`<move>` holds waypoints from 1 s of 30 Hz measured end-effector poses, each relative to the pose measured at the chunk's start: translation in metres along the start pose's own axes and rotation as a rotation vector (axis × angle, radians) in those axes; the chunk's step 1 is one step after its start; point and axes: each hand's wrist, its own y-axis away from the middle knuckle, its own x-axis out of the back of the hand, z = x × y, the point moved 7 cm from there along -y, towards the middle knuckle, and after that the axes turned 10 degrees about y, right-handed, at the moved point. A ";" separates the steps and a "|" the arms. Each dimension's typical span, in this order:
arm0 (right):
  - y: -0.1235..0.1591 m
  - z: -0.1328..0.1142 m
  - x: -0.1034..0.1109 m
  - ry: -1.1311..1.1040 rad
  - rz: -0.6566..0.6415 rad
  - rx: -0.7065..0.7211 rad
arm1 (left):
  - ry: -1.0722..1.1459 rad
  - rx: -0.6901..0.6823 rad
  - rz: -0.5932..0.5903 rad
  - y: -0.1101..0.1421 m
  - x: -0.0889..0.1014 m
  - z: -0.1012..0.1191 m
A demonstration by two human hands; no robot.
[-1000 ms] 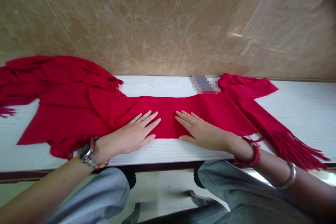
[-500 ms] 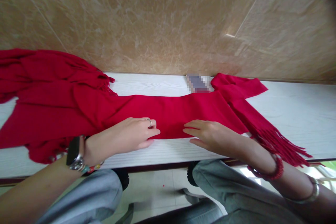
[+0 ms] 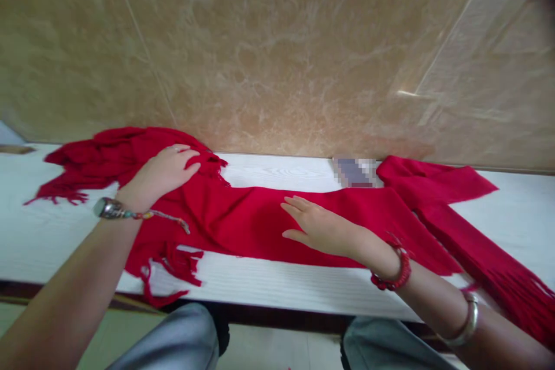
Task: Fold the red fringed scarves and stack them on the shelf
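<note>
Tan marbled tile wall (image 3: 277, 69) fills the background, and below it runs the white wood-grain worktop (image 3: 260, 283), with a red fringed scarf (image 3: 260, 225) stretched right along it from side to side. What a spread: bunched in loose folds by the wall on the left, laid flat through the middle with a few wrinkles, then angled across itself on the right, fringe pointing toward the near edge. More fringe dangles out below the left forearm, lying on the white surface.

Over to the left hand (image 3: 167, 170): palm down at the bunched folds, thumb apart from the fingers, its grip loose with nothing pinched in it. Is it touching the cloth? Cannot tell from here. The right hand (image 3: 323, 225) is at the flat middle stretch, fingers extended leftward, thumb apart, grip relaxed and holding nothing; contact there is unclear too.

A wristwatch (image 3: 106, 208) and beaded bracelet (image 3: 139, 215) on the left wrist, a red bracelet (image 3: 401, 270) and silver bangle (image 3: 469, 318) on the right arm. Back by the wall, a pixelated rectangular item (image 3: 353, 173) sits just beside the scarf's right-hand fold.
</note>
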 end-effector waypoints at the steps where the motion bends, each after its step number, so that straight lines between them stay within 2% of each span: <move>1: -0.013 -0.004 0.000 -0.024 0.001 0.006 | -0.004 0.071 0.033 0.000 0.008 -0.025; 3: -0.039 -0.016 -0.001 -0.071 -0.007 0.012 | 0.015 0.258 0.040 0.004 0.015 -0.073; 4: -0.052 -0.022 -0.003 -0.092 -0.014 0.013 | 0.033 0.394 0.024 0.008 0.014 -0.097; 6: -0.071 -0.036 -0.008 -0.140 -0.028 0.016 | 0.133 0.514 -0.047 0.018 0.005 -0.128; 8: -0.082 -0.049 -0.016 -0.193 -0.050 0.018 | 0.311 0.535 -0.144 0.028 -0.008 -0.142; 11: -0.084 -0.062 -0.032 -0.215 -0.092 0.021 | 0.520 0.544 -0.296 0.048 -0.023 -0.150; 16: -0.078 -0.066 -0.042 -0.168 -0.026 -0.001 | 0.572 0.540 -0.322 0.068 -0.023 -0.155; 19: -0.078 -0.066 -0.044 -0.166 -0.008 -0.001 | 0.553 0.502 -0.379 0.071 -0.023 -0.148; 22: -0.079 -0.066 -0.044 -0.174 -0.002 -0.007 | 0.546 0.414 -0.452 0.067 -0.017 -0.125; 23: -0.080 -0.066 -0.044 -0.178 -0.003 -0.008 | 0.565 0.390 -0.410 0.064 -0.010 -0.114; 26: -0.080 -0.065 -0.045 -0.194 0.015 -0.016 | 0.715 0.332 -0.112 0.050 0.023 -0.076; 27: -0.080 -0.063 -0.045 -0.201 0.028 -0.032 | 0.778 0.289 -0.061 0.047 0.032 -0.060; 28: -0.079 -0.059 -0.046 -0.209 0.045 -0.057 | 0.819 0.207 -0.132 0.044 0.034 -0.040; 30: -0.079 -0.050 -0.049 -0.227 0.088 -0.122 | 0.857 0.037 -0.571 0.047 0.020 -0.005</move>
